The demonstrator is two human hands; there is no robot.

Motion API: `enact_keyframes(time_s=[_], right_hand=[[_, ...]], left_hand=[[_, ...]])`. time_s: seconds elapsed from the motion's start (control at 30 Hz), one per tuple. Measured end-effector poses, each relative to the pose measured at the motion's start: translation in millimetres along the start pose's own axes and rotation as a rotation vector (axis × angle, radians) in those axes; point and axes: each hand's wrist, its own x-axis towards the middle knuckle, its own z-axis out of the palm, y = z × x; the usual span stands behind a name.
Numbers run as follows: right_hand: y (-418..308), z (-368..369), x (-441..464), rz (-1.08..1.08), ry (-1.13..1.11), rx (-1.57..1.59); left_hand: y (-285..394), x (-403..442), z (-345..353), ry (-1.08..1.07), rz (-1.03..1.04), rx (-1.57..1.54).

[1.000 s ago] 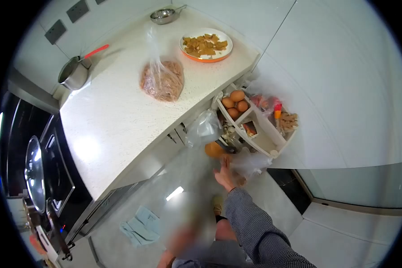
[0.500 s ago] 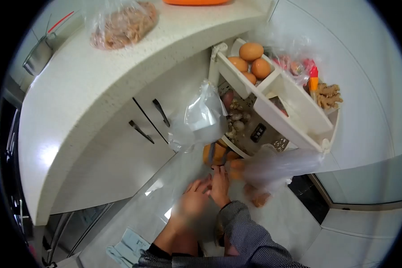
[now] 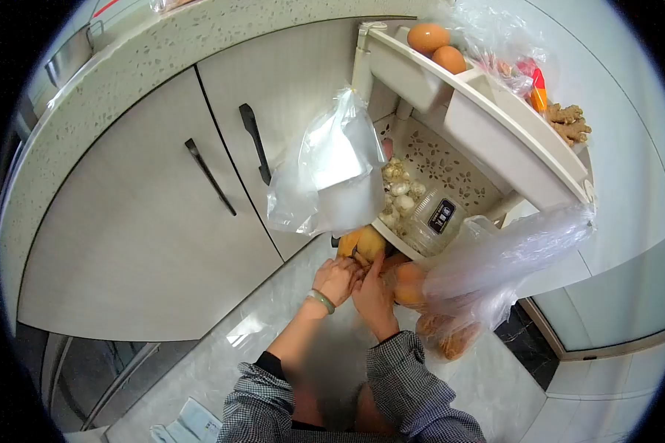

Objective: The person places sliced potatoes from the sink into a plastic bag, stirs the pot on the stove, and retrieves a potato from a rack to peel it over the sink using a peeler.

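Observation:
Close together at the foot of the shelf rack, both hands touch a dark strap or handle at a yellow-orange item (image 3: 363, 242). My left hand (image 3: 335, 280), with a green bangle at the wrist, has its fingers curled there. Beside it, my right hand (image 3: 375, 299) is bent inward, its fingertips partly hidden. What exactly the fingers grip is too small to tell. Orange round produce (image 3: 408, 284) in clear plastic lies just right of my right hand. Above the hands hangs a clear plastic bag (image 3: 332, 173).
A white rack (image 3: 495, 111) holds eggs (image 3: 428, 38), ginger (image 3: 567, 124), garlic (image 3: 400, 193) and a clear box (image 3: 436, 221). Cabinet doors (image 3: 140, 214) with dark handles stand left. A plastic bag roll (image 3: 510, 251) hangs right. A folded cloth (image 3: 188, 424) lies on the floor.
The view has dropped from the counter toward the floor and lower rack. My left hand has come up beside my right hand, and both now meet at the yellow-orange item.

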Motion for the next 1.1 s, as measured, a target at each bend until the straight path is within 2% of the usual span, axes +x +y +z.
enact_keyframes(time_s=[0.07,0.1,0.17,0.2,0.27,0.33,0.4,0.43,0.5,0.57,0.6,0.73,0.83,0.9,1.03,1.1], right_hand=[[23,15,5,-0.169,0.174,-0.171],[33,21,8,-0.222,0.233,-0.228],[47,29,15,-0.007,-0.099,-0.254],[51,31,16,-0.008,-0.095,-0.255],[61,35,19,-0.166,-0.167,-0.187],[71,45,24,-0.167,-0.132,-0.228],[75,50,25,-0.172,-0.098,-0.267],[75,51,24,-0.221,-0.045,-0.315],[71,46,22,-0.279,0.012,-0.365],[66,36,15,-0.148,-0.046,-0.268],[62,31,12,-0.150,-0.043,-0.264],[56,24,7,-0.125,-0.065,-0.160],[48,15,4,-0.135,-0.064,-0.178],[43,11,1,-0.139,-0.075,-0.205],[24,5,-8,-0.141,-0.112,-0.220],[12,-1,-14,-0.160,-0.107,-0.190]], left_hand=[[7,17,-8,-0.186,-0.299,0.077],[12,24,-10,-0.187,-0.300,0.077],[22,40,-8,-0.073,-0.220,0.149],[25,48,-5,0.038,-0.101,0.214],[31,61,1,0.021,-0.163,0.324],[44,74,-3,-0.004,-0.227,0.434],[53,87,-9,-0.259,-0.410,0.401],[52,86,-8,-0.258,-0.414,0.402],[46,89,-1,-0.264,-0.676,0.121],[44,75,4,-0.194,-0.720,0.120],[46,70,2,-0.133,-0.761,0.121],[52,71,7,-0.150,-0.796,0.155],[44,75,11,-0.119,-0.706,0.190],[39,73,6,-0.138,-0.798,0.023],[27,61,-21,-0.124,-0.827,-0.185],[26,55,-21,0.020,-0.814,-0.340]])
